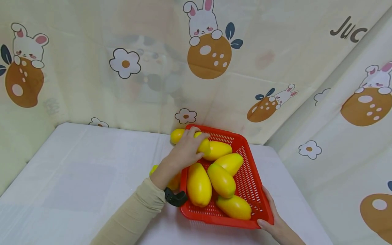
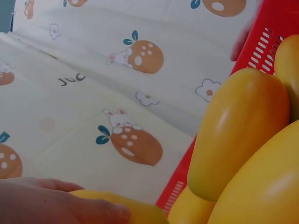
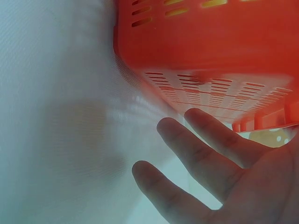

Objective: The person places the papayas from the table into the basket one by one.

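My left hand [image 1: 185, 151] grips a yellow mango [image 1: 204, 145] over the far left part of a red plastic basket [image 1: 252, 180]. In the left wrist view, the fingers lie over that mango, whose lower part is cut off. Several other mangoes lie in the basket, among them a large one [image 1: 199, 185] along the left wall and another [image 1: 222, 180] in the middle. At the near right corner, my right hand [image 1: 277, 221] holds the basket, thumb at the rim. The right wrist view shows three spread fingers [image 3: 201, 149] beside the basket's outer wall.
Outside the basket, one mango [image 1: 176, 136] lies by its far left corner. Another [image 1: 174, 182] is partly hidden under my left wrist. The white-covered table [image 1: 92, 177] extends to the left, and a printed curtain [image 1: 153, 95] hangs behind and on the right.
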A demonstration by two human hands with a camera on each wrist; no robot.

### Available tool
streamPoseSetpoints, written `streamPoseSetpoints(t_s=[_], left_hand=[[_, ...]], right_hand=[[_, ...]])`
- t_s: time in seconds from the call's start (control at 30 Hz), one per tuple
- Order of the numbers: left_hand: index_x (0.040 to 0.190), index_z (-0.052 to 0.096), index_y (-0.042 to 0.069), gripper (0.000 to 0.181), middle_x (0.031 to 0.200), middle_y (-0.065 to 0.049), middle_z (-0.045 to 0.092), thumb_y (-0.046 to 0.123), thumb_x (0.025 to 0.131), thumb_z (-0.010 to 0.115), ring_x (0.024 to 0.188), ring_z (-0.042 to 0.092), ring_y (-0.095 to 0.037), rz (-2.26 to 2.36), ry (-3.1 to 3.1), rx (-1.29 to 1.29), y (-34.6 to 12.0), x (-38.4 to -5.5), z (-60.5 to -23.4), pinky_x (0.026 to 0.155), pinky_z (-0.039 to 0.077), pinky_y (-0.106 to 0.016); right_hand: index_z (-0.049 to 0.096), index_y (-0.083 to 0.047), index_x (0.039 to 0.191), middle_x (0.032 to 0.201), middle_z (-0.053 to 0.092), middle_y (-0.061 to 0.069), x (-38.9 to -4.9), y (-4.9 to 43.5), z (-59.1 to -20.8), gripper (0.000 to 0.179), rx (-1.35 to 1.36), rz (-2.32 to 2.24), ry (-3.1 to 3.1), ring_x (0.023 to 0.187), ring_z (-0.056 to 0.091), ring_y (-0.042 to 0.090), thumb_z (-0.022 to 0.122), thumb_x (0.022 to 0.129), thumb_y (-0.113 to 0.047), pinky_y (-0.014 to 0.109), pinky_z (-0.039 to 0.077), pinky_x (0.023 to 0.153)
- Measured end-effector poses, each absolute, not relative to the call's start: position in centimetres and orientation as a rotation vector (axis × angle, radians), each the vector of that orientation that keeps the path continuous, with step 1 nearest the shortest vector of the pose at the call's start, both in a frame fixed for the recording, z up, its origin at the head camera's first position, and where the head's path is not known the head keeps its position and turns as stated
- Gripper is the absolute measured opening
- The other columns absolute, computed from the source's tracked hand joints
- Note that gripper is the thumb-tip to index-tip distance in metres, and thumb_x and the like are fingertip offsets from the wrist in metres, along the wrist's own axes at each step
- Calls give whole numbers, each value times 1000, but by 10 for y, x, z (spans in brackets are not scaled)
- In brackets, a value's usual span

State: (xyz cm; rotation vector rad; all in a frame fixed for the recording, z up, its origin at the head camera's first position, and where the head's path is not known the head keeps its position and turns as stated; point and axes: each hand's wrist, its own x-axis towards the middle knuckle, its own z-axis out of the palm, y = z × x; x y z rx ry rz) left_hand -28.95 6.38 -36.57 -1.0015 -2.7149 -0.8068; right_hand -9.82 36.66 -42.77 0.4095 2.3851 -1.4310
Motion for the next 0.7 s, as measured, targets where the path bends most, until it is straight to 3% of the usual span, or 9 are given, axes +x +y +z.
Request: streamPoseSetpoints(t_s=[0.3,0.7], left_hand=[[139,46,22,60,134,-10,39,24,85,71,120,38,-27,-747,-2741,-1024,65,-291,-371,101,44,-35],[145,40,26,63,148,-11,31,12,87,64,134,31,-27,-718,-2816,-1169,65,-289,-373,107,41,-36]], right_hand=[[-19,-49,143,157,2,8,-99,367,-429,96,422,-1412,2392,127,36,29,58,89,-35,42,54,90],[-19,-49,143,156,4,8,-98,365,-427,96,438,-1397,2393,126,36,29,59,88,-36,42,53,90]])
